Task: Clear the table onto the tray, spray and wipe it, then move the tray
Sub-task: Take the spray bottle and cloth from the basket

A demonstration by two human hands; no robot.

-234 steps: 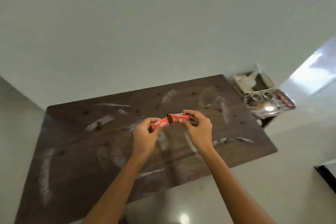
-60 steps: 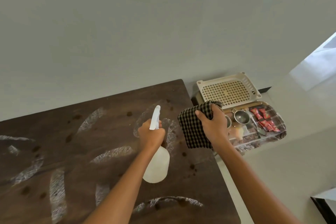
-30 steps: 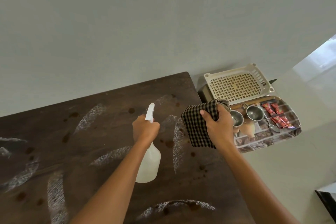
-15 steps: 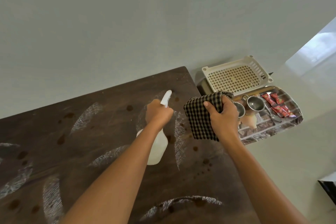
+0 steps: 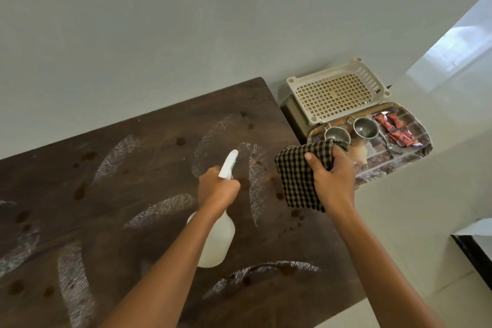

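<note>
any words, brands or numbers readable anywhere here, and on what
No text can be read.
On the red sachets in the tray: some print, too small and blurred to read.
On the spray bottle: plain white, no label shows.
On the checked cloth and the white basket: nothing written.

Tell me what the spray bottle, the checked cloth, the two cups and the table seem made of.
Spray bottle: white, slightly translucent plastic, matte, moulded nozzle. Checked cloth: woven fabric, hanging in soft folds. Cups: bare metal, probably steel, grey with bright reflections. Table: dark wood or wood-look laminate, streaky grain; which one is unclear.
</note>
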